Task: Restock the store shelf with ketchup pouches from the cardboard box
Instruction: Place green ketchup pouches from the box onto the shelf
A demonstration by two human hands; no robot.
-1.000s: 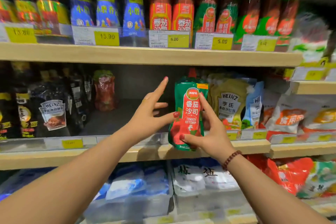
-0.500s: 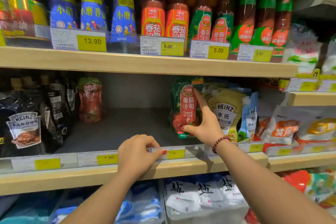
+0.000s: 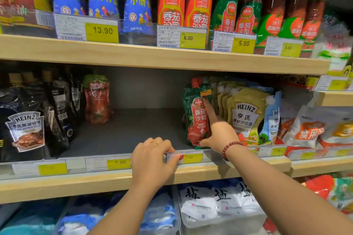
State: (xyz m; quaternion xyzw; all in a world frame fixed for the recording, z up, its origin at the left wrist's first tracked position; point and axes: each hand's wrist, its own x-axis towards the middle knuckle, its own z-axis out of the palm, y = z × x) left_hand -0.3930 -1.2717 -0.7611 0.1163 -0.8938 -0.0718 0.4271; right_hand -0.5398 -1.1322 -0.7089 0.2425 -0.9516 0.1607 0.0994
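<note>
A green and red ketchup pouch (image 3: pixel 194 114) stands upright on the grey middle shelf (image 3: pixel 133 131), beside the Heinz salad dressing pouches (image 3: pixel 246 114). My right hand (image 3: pixel 219 135) holds the pouch, with the index finger laid up its front and the thumb at its bottom edge. My left hand (image 3: pixel 150 160) grips the clear price rail at the shelf's front edge, the thumb pressing on the 7.90 tag (image 3: pixel 191 157). A second red ketchup pouch (image 3: pixel 96 99) stands far back on the left. The cardboard box is out of view.
Black Heinz sauce pouches (image 3: pixel 24 126) fill the shelf's left end. Bare grey shelf floor lies between them and the held pouch. Sauce bottles (image 3: pixel 171 4) line the shelf above, and salt bags (image 3: pixel 215 202) lie below. Orange and white bags (image 3: pixel 309 128) sit at the right.
The pouch went from in front of the shelf onto it, still in my right hand. My left hand dropped from beside the pouch to the price rail.
</note>
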